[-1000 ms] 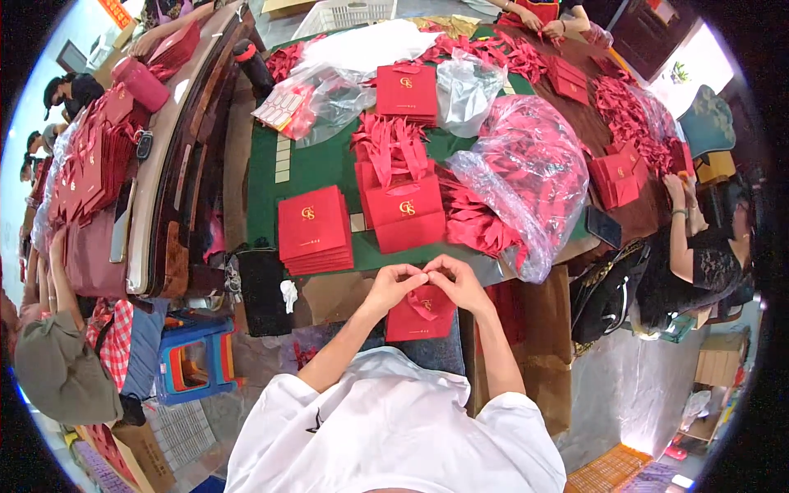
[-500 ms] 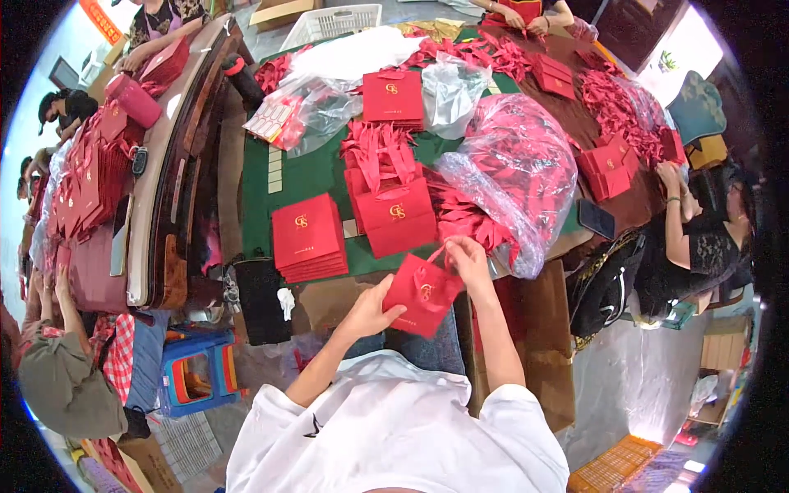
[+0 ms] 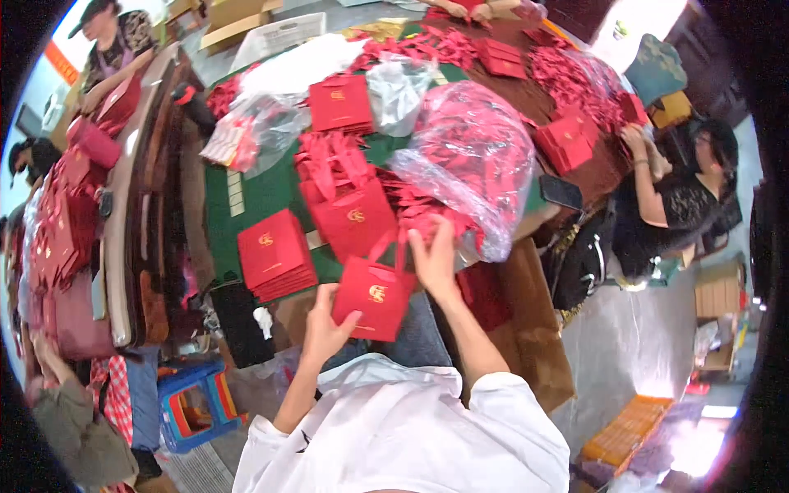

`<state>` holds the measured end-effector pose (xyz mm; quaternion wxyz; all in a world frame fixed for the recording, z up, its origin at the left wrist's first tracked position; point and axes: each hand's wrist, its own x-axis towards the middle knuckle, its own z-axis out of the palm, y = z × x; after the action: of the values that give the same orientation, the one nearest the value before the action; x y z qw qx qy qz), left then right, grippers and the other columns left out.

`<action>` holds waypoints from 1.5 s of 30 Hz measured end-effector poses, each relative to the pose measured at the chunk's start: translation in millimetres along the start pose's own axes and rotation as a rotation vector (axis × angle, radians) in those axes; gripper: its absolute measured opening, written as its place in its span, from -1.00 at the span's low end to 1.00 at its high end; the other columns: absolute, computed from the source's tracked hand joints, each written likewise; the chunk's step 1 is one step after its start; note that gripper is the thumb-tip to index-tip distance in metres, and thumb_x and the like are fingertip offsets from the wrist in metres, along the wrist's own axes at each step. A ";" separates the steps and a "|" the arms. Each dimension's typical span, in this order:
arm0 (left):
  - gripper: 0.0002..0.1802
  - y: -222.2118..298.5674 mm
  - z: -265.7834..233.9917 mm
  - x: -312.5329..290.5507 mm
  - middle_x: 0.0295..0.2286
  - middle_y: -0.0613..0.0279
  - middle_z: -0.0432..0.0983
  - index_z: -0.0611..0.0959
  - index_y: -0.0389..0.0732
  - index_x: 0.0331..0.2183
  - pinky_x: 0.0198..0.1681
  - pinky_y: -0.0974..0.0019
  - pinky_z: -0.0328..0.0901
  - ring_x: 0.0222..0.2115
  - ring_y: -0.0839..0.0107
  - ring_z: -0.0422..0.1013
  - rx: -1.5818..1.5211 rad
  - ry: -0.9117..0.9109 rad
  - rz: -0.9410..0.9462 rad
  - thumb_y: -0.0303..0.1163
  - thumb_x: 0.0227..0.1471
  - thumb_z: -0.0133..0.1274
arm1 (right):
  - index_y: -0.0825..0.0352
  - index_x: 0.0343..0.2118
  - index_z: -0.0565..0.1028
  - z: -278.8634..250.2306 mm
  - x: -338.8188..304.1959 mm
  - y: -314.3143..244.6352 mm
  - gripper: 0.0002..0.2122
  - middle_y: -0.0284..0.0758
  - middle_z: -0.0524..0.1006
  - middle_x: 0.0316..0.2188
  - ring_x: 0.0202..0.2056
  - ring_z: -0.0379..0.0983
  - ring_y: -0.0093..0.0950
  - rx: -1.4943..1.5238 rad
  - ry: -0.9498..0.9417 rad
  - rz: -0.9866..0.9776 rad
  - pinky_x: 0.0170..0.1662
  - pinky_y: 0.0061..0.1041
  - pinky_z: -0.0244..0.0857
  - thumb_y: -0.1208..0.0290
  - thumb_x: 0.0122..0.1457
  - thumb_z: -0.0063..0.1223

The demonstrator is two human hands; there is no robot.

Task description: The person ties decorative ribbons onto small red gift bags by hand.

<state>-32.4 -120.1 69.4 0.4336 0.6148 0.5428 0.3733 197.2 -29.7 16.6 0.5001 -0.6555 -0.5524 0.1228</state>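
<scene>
At lower centre, the left hand [image 3: 327, 323] pinches a bag [image 3: 376, 304], ribbon [image 3: 400, 253] on — the right hand [image 3: 434, 253] half-curls by it, grip unclear. Ribboned bags [image 3: 355, 226] lie above; the left stack [image 3: 275, 251] shows none.

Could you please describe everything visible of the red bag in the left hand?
The red bag looks like stiff card, with gold print and a ribbon handle. Slightly tilted, it is held near the table by the left hand at its left side; the right hand is at the handle, its grip unclear.
</scene>
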 end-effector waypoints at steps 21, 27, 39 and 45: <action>-0.30 -32.8 74.8 -11.6 -0.12 0.00 0.34 0.43 -0.20 0.06 -0.06 0.06 0.23 -0.11 0.04 0.29 0.650 -0.194 0.256 -0.42 -0.19 0.26 | 0.31 -0.17 0.45 -9.1 -41.7 -11.1 -0.78 -0.15 0.48 -0.26 -0.28 0.51 -0.14 0.152 -0.425 0.013 -0.20 -0.26 0.40 0.54 0.09 0.11; -0.45 -38.0 57.9 5.4 -0.16 0.03 0.38 0.52 -0.18 -0.03 -0.05 0.05 0.24 -0.12 0.04 0.32 0.498 -0.014 0.275 -0.43 -0.14 0.25 | 0.35 -0.28 0.42 -42.0 -14.0 31.4 -0.88 -0.10 0.43 -0.31 -0.29 0.43 -0.09 -0.263 -0.047 0.005 -0.25 -0.19 0.34 0.55 0.13 0.07; -0.23 -44.4 39.7 7.7 -0.10 0.00 0.35 0.44 -0.26 0.05 0.01 0.01 0.17 -0.05 0.02 0.23 0.645 0.177 0.100 -0.20 -0.19 0.36 | 0.32 -0.29 0.45 -57.5 -16.6 55.3 -0.86 -0.12 0.45 -0.32 -0.30 0.43 -0.06 -0.339 -0.101 0.052 -0.24 -0.17 0.31 0.44 0.14 0.14; -0.25 -49.8 40.6 8.4 -0.14 0.04 0.36 0.48 -0.19 0.03 -0.03 0.04 0.17 -0.09 0.05 0.25 0.648 0.180 0.097 -0.28 -0.25 0.37 | 0.29 -0.40 0.49 -67.5 -28.8 24.3 -0.87 -0.30 0.48 -0.46 -0.41 0.45 -0.32 -0.315 -0.069 -0.133 -0.31 -0.34 0.31 0.50 0.03 0.26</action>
<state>-10.7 -115.2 8.6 0.1479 0.7102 0.6395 0.2545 249.6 -86.5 17.8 0.3792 -0.6830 -0.6238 0.0238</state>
